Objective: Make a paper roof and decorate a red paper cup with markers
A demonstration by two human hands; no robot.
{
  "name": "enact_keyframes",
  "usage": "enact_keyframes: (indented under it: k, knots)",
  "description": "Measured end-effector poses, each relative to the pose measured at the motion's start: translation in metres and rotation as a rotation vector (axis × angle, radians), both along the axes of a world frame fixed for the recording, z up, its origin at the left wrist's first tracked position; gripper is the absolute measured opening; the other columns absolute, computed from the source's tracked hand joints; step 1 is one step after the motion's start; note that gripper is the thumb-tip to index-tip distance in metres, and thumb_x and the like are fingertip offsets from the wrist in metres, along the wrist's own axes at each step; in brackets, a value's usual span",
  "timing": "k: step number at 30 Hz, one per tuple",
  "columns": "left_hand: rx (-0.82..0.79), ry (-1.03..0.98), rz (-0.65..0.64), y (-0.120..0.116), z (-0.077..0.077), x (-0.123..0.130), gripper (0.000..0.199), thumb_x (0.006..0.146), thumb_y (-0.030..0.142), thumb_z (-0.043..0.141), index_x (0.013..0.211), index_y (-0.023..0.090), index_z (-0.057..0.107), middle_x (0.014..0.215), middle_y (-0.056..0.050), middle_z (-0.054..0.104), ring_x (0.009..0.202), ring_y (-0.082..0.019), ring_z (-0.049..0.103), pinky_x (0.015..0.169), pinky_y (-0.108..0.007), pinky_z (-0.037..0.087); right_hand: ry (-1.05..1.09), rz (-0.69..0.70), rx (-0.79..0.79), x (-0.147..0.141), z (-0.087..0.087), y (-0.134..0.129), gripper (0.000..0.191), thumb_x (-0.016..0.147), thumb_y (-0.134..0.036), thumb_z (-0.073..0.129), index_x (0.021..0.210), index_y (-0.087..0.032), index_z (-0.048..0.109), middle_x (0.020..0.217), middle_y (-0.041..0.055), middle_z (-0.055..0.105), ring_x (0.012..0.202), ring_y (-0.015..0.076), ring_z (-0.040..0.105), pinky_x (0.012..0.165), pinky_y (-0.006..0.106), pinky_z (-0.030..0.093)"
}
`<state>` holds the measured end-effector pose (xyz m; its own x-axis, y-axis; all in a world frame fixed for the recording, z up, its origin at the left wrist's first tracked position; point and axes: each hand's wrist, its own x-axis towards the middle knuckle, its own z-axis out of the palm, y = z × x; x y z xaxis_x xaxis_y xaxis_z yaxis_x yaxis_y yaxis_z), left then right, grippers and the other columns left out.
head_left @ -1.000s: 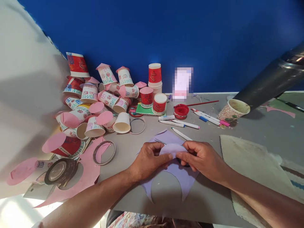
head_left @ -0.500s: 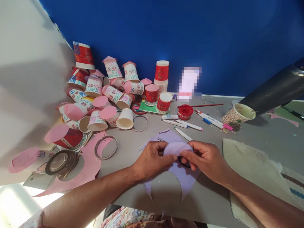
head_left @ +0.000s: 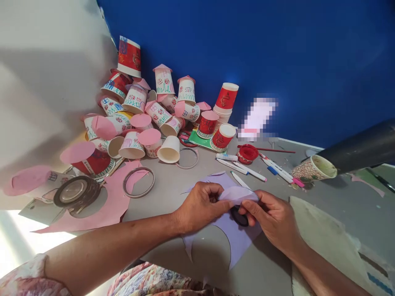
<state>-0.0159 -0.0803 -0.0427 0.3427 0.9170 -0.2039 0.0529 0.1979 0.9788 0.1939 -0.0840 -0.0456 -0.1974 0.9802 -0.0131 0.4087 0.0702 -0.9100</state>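
Between my two hands is a light purple paper disc [head_left: 236, 195], pinched at both ends and bent a little. My left hand [head_left: 203, 207] grips its left edge between thumb and fingers. On the right edge, my right hand [head_left: 271, 213] has its thumb on top and fingers beneath. Below them lies a purple paper sheet [head_left: 243, 242] with a round piece cut out of it. A dark scissor handle [head_left: 240, 216] shows under the disc, by my right fingers; the rest of the scissors is mostly hidden.
Many decorated paper cups [head_left: 159, 115] with pink paper tops are piled at the back left. Tape rings [head_left: 139, 182] and pink paper scraps [head_left: 114, 205] lie at left. Markers [head_left: 233, 166], a red pot [head_left: 247, 153] and a patterned cup [head_left: 314, 168] stand farther back. A pale cloth [head_left: 321, 234] is at right.
The view has tilted and shifted a little. Both hands still hold the purple disc, which now looks more bent, and more of the scissor handle shows beneath it.
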Motion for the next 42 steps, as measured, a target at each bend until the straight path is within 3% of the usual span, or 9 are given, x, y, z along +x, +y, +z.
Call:
enact_keyframes:
  k: [7, 12, 21, 26, 33, 36, 42]
  knots:
    - [-0.058, -0.023, -0.054, 0.000, -0.001, 0.001, 0.029, 0.077, 0.041, 0.072, 0.073, 0.014, 0.063, 0.059, 0.002, 0.055, 0.052, -0.009, 0.044, 0.047, -0.023, 0.032, 0.014, 0.063, -0.125, -0.003, -0.002, -0.001, 0.038, 0.089, -0.054, 0.067, 0.075, -0.019, 0.067, 0.058, 0.0006, 0.067, 0.051, 0.0123, 0.059, 0.052, 0.023, 0.047]
    - [0.031, 0.109, -0.025, -0.001, -0.001, 0.003, 0.029, 0.076, 0.038, 0.070, 0.063, 0.016, 0.055, 0.056, 0.006, 0.042, 0.055, -0.008, 0.037, 0.047, -0.021, 0.025, 0.053, 0.050, -0.163, -0.007, 0.001, -0.002, 0.024, 0.082, -0.039, 0.070, 0.095, -0.020, 0.062, 0.071, -0.0019, 0.064, 0.063, 0.0142, 0.059, 0.058, 0.024, 0.048]
    - [0.073, 0.237, -0.046, -0.004, 0.001, 0.011, 0.030, 0.078, 0.038, 0.067, 0.061, 0.017, 0.055, 0.057, 0.006, 0.041, 0.056, -0.009, 0.035, 0.050, -0.022, 0.024, -0.148, 0.076, -0.011, -0.014, 0.006, -0.003, 0.030, 0.075, -0.018, 0.060, 0.105, -0.022, 0.059, 0.087, -0.0008, 0.067, 0.073, 0.0150, 0.059, 0.067, 0.026, 0.046]
    - [0.052, 0.304, -0.065, -0.003, 0.001, 0.010, 0.025, 0.078, 0.036, 0.064, 0.064, 0.016, 0.058, 0.059, 0.005, 0.041, 0.058, -0.010, 0.037, 0.051, -0.023, 0.025, -0.168, 0.083, -0.032, -0.012, 0.009, -0.002, 0.033, 0.075, -0.013, 0.056, 0.106, -0.023, 0.057, 0.087, -0.0015, 0.068, 0.076, 0.0158, 0.061, 0.071, 0.027, 0.044]
    - [0.104, 0.384, -0.013, -0.003, 0.001, 0.009, 0.027, 0.078, 0.036, 0.065, 0.062, 0.017, 0.055, 0.060, 0.005, 0.042, 0.060, -0.010, 0.037, 0.053, -0.022, 0.028, -0.183, 0.137, 0.028, -0.018, 0.007, 0.002, 0.043, 0.068, -0.013, 0.057, 0.110, -0.022, 0.058, 0.086, -0.0018, 0.067, 0.065, 0.0139, 0.054, 0.065, 0.026, 0.041]
    - [0.086, 0.390, -0.008, -0.003, 0.001, 0.010, 0.022, 0.078, 0.032, 0.061, 0.062, 0.017, 0.056, 0.060, 0.004, 0.042, 0.060, -0.011, 0.037, 0.054, -0.023, 0.030, -0.255, 0.132, 0.030, -0.019, 0.004, 0.003, 0.048, 0.066, -0.015, 0.057, 0.113, -0.023, 0.060, 0.086, 0.0001, 0.069, 0.066, 0.0165, 0.056, 0.065, 0.028, 0.041]
    - [0.094, 0.453, 0.036, -0.001, -0.011, 0.001, 0.030, 0.072, 0.041, 0.068, 0.058, 0.018, 0.056, 0.056, 0.004, 0.041, 0.057, -0.012, 0.036, 0.055, -0.023, 0.032, -0.339, 0.162, 0.107, -0.016, 0.000, 0.002, 0.053, 0.066, -0.016, 0.056, 0.118, -0.025, 0.061, 0.084, 0.0005, 0.073, 0.070, 0.0200, 0.065, 0.068, 0.029, 0.043]
